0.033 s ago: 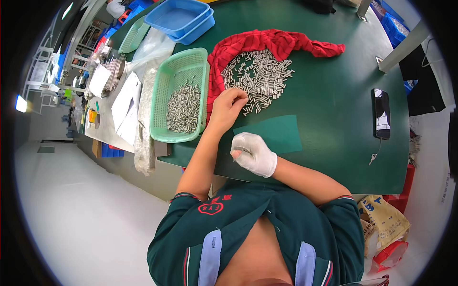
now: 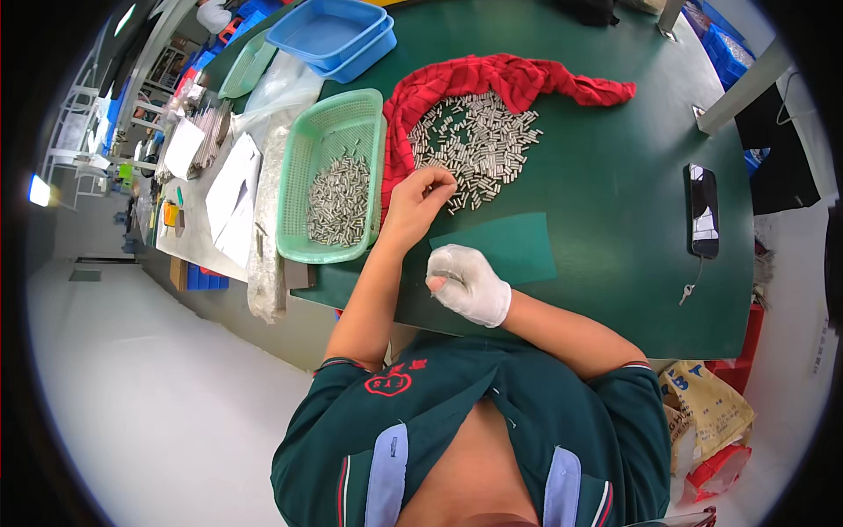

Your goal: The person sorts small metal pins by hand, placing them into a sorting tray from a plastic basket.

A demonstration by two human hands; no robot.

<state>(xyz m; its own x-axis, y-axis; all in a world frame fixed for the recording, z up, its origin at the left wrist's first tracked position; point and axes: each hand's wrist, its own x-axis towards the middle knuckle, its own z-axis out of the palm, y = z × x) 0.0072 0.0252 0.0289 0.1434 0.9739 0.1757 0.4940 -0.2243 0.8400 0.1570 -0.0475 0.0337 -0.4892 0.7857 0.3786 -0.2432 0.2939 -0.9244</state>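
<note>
Presently, smooth metal cylinders (image 2: 492,149) lie heaped inside a crumpled red cloth (image 2: 457,75); bare left hand (image 2: 411,206) bent at near edge, gloved right hand (image 2: 477,288) curled, both grips unclear. Green tabletop (image 2: 615,193) stretches rightward to phone (image 2: 702,211).

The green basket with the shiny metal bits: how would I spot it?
Start at the big green table and find the red cloth. Just left of it sits a pale green basket. Unlike the blue tubs and green tray farther off, it is near the person, holding many small metal pieces.
</note>
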